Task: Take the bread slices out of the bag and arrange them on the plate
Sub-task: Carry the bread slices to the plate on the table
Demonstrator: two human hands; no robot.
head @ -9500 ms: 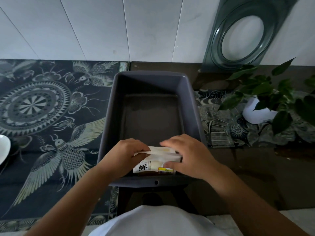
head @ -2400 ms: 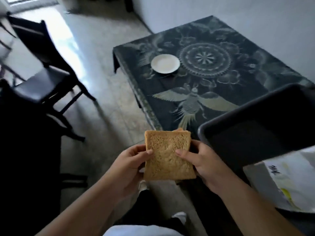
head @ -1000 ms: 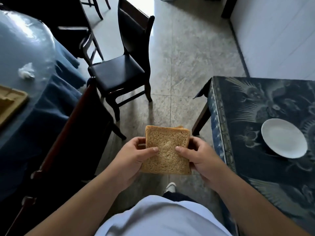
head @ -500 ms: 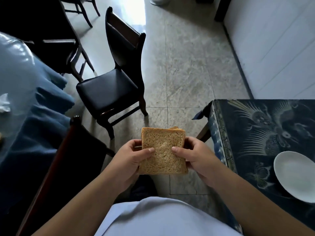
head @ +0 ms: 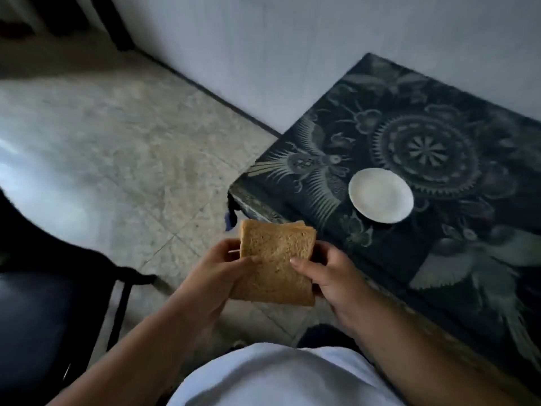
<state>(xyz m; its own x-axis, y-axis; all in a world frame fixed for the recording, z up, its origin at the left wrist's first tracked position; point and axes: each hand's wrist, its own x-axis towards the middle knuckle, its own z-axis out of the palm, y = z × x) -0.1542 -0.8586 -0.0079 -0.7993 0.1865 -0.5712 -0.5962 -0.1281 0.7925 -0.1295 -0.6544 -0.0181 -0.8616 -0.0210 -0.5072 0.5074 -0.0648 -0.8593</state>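
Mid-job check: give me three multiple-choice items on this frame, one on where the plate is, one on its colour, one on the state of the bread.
1. Where is the plate?
A. on the patterned table
B. on the floor
C. on the chair

2. What colour is the plate?
A. black
B. white
C. blue

3. What is the state of the bread slices?
A. lying on the plate
C. held in both hands
B. inside a bag

Key: 1 A, it sits on the dark cloth; 2 B, plain white; 3 C, left hand and right hand grip them short of the table.

White wall (head: 292, 48); speckled floor (head: 117, 148)
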